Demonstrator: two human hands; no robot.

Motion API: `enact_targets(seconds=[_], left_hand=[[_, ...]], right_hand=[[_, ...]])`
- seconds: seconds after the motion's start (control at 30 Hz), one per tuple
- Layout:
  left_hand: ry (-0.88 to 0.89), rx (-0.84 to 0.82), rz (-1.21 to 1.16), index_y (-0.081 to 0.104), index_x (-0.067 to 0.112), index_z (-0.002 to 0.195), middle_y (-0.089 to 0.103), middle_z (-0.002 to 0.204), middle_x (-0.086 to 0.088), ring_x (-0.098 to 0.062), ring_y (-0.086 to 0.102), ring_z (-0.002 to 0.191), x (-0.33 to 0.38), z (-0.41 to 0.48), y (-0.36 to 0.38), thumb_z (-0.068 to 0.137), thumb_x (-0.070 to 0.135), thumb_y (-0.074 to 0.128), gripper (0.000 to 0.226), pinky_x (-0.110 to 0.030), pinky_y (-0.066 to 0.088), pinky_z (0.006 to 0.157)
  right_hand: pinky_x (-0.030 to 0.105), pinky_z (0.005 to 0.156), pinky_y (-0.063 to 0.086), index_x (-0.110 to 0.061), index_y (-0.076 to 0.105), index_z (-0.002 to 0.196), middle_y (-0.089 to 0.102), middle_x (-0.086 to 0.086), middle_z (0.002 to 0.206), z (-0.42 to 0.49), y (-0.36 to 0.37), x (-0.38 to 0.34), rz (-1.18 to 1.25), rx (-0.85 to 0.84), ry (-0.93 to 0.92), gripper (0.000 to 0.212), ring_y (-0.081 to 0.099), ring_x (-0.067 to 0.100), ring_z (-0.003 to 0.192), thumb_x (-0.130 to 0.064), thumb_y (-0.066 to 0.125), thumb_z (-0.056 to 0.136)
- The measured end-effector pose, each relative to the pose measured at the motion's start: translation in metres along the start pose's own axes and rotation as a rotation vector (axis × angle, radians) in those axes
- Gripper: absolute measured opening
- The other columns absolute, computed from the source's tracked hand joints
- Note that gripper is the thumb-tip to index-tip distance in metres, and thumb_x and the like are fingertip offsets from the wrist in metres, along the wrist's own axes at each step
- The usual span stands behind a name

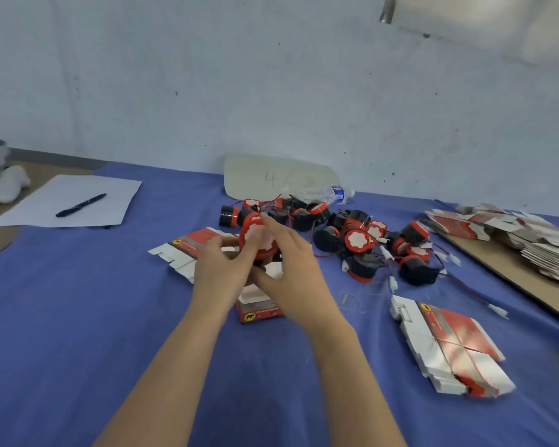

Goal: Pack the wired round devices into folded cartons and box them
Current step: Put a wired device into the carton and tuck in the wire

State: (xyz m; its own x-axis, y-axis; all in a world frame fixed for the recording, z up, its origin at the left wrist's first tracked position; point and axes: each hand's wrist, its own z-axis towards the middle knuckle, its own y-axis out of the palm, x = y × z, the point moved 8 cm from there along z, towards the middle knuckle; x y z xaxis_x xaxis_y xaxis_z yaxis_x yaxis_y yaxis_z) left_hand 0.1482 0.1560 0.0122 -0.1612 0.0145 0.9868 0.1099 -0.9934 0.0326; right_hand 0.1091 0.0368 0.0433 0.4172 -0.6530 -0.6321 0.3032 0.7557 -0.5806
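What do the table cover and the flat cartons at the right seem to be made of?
Table cover: probably cloth, matte blue, no glare. Flat cartons: printed cardboard, glossy red face catching light, plain white flaps and edges.
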Motion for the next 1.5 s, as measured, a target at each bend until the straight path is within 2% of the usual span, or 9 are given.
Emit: enact_targets(seconds=[0.13,0.3,0.43,0.67,0.8,0.97,1.13,1.27,1.5], left_hand=[[0.156,0.082,0.137,0.063,0.030,0.071,0.065,0.069,0.013,-0.005,0.062,0.072,0.019,-0.003,-0.009,0.090,0.056,0.046,0.037,-0.024,0.047,0.064],[0.004,0.187,0.144,0.053,0.028,0.101,0.055,0.107,0.008,-0.007,0.054,0.089,-0.026,0.009,-0.035,0.090,0.031,0.058,0.013,-0.028,0.044,0.076],[-0.159,0.049,0.105,0.051,0.025,0.106,0.059,0.101,0.011,-0.004,0.055,0.082,-0.069,0.004,-0.016,0.092,0.023,0.055,0.014,-0.020,0.041,0.063],[-0.106,0.040,0.154,0.053,0.021,0.120,0.059,0.110,0.004,-0.007,0.054,0.088,-0.076,0.006,-0.012,0.097,0.022,0.043,0.025,-0.019,0.040,0.061],[-0.137,0.058,0.112,0.047,0.020,0.126,0.057,0.102,0.008,-0.006,0.054,0.086,-0.081,0.007,-0.011,0.096,0.032,0.050,0.032,-0.020,0.042,0.063],[-0.101,0.023,0.195,0.046,0.020,0.127,0.056,0.106,0.008,-0.002,0.052,0.081,-0.081,0.001,-0.005,0.086,0.033,0.067,0.048,-0.014,0.039,0.060],[-0.035,0.007,0.311,0.049,0.021,0.119,0.063,0.110,0.002,-0.013,0.055,0.089,-0.076,-0.007,0.005,0.085,0.034,0.066,0.040,-0.022,0.042,0.066],[-0.030,-0.014,0.328,0.045,0.021,0.126,0.060,0.118,0.002,-0.015,0.055,0.098,-0.073,-0.005,0.007,0.086,0.034,0.064,0.046,-0.027,0.046,0.076],[-0.026,-0.019,0.293,0.045,0.025,0.116,0.059,0.110,0.006,-0.015,0.056,0.096,-0.075,-0.004,0.008,0.086,0.032,0.066,0.037,-0.025,0.045,0.074]], right_hand=[[0.024,0.103,0.037,-0.028,0.043,0.139,0.051,-0.014,0.127,0.007,-0.020,0.006,-0.033,0.196,0.035,0.065,0.045,0.007,0.122,-0.027,0.074,0.082],[0.005,0.081,0.038,-0.028,0.043,0.133,0.051,-0.020,0.113,0.006,-0.003,0.026,-0.037,0.051,0.155,0.062,0.051,0.002,0.110,-0.028,0.074,0.079],[0.021,0.089,0.040,-0.022,0.043,0.137,0.044,-0.004,0.130,-0.007,0.036,0.046,-0.099,-0.152,0.238,0.064,0.048,0.014,0.117,-0.033,0.072,0.081],[0.023,0.076,0.038,-0.021,0.050,0.124,0.059,-0.005,0.116,-0.011,0.041,0.053,-0.226,-0.048,0.294,0.043,0.054,0.014,0.103,-0.045,0.059,0.089],[0.035,0.110,0.023,-0.017,0.056,0.109,0.060,-0.002,0.115,-0.011,0.040,0.045,-0.464,0.000,0.215,0.033,0.043,0.018,0.123,-0.045,0.048,0.095],[0.034,0.098,0.020,-0.022,0.064,0.106,0.055,-0.004,0.115,-0.014,0.044,0.047,-0.696,-0.085,0.224,0.034,0.043,0.017,0.112,-0.032,0.032,0.101],[0.038,0.111,0.015,-0.027,0.066,0.104,0.061,-0.008,0.113,-0.012,0.020,0.051,-0.540,-0.019,0.264,0.028,0.050,0.013,0.109,-0.021,0.040,0.097],[0.034,0.093,0.026,-0.028,0.063,0.121,0.051,-0.005,0.134,-0.015,-0.032,0.065,-0.595,0.229,0.475,0.031,0.036,0.024,0.121,-0.023,0.045,0.097],[0.021,0.057,0.048,-0.018,0.060,0.118,0.068,0.007,0.096,-0.015,-0.017,0.065,-0.261,-0.075,0.484,0.024,0.061,0.017,0.077,-0.020,0.055,0.094]])
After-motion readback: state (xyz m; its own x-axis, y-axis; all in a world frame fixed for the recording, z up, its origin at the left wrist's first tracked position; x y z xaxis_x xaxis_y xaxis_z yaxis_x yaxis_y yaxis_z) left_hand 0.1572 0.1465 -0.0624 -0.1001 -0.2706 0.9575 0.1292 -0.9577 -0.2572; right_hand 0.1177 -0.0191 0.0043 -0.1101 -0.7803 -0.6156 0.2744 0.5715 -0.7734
